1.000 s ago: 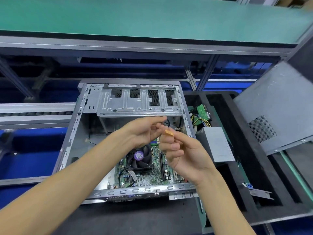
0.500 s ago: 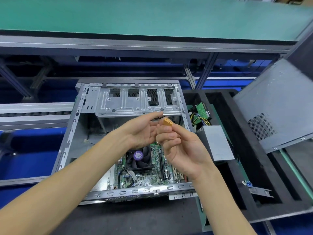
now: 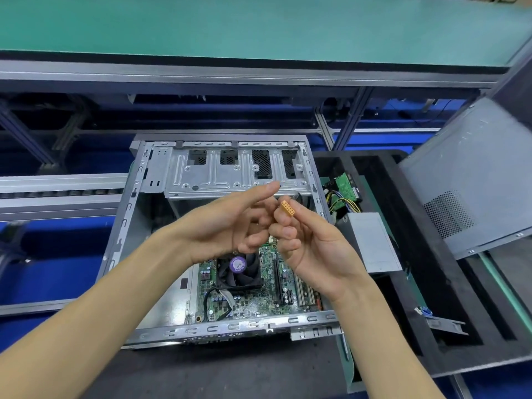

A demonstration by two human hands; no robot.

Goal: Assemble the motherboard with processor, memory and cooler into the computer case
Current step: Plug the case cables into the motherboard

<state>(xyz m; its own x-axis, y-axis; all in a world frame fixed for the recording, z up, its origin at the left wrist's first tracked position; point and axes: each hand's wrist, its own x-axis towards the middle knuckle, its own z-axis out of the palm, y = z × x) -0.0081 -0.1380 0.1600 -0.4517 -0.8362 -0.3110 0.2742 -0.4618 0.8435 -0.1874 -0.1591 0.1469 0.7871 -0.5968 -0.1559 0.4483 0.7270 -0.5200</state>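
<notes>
The motherboard (image 3: 253, 295) already lies flat in the floor of the computer case (image 3: 135, 214), with the cooler (image 3: 239, 272) and its purple-labelled fan seated on it and the long slots beside it to the right; I cannot tell from here whether memory sticks are fitted. Above the board, my right hand (image 3: 313, 249) pinches a small orange connector (image 3: 288, 207) between thumb and forefinger, its pin-hole face turned up toward me. Over the last second I have lifted that connector a little higher and rolled it, so the rows of holes now show where before I saw mostly its side. My left hand (image 3: 227, 223) has stayed just beside it, forefinger stretched out over the drive cage (image 3: 230, 174), the other fingers loosely curled; whether they hold the connector's lead I cannot tell, since the right hand's fingers hide that spot. I read this as checking orientation before plugging the lead into a header on the board, so the main assembly looks done and cabling is in hand. Outward to the right, the power supply (image 3: 371, 243) rests in the black foam tray (image 3: 431, 326), and the grey side panel (image 3: 472, 174) leans further right.
</notes>
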